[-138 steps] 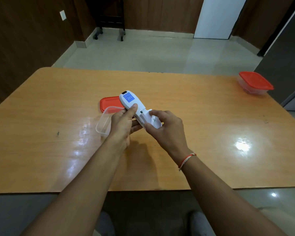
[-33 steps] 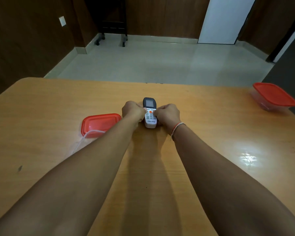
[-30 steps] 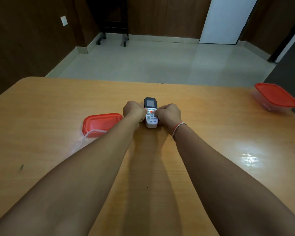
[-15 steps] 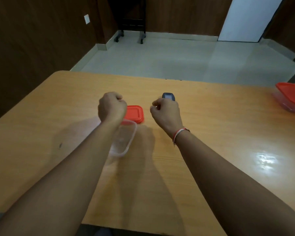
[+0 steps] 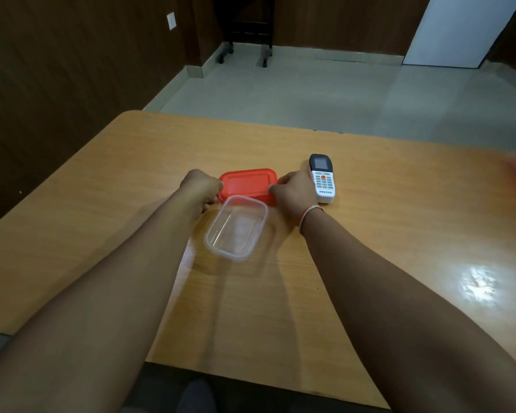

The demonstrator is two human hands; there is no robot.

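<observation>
Red lid (image 5: pixel 248 184) lies on the counter (image 5: pixel 385 234), gripped at either end by the left hand (image 5: pixel 201 189) and right hand (image 5: pixel 294 190). A clear tub (image 5: pixel 236 231) touches its near edge.

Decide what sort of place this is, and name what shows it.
Probably an office or meeting room: a large wooden table, dark wood-panelled walls and a castor-footed stand. The left hand and right hand grip a red lid.

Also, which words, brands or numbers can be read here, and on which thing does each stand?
"VOLTAS": near end of the remote, below its buttons.
Button marks on the remote: too small to read.
Lid and tub: no text visible.
</observation>
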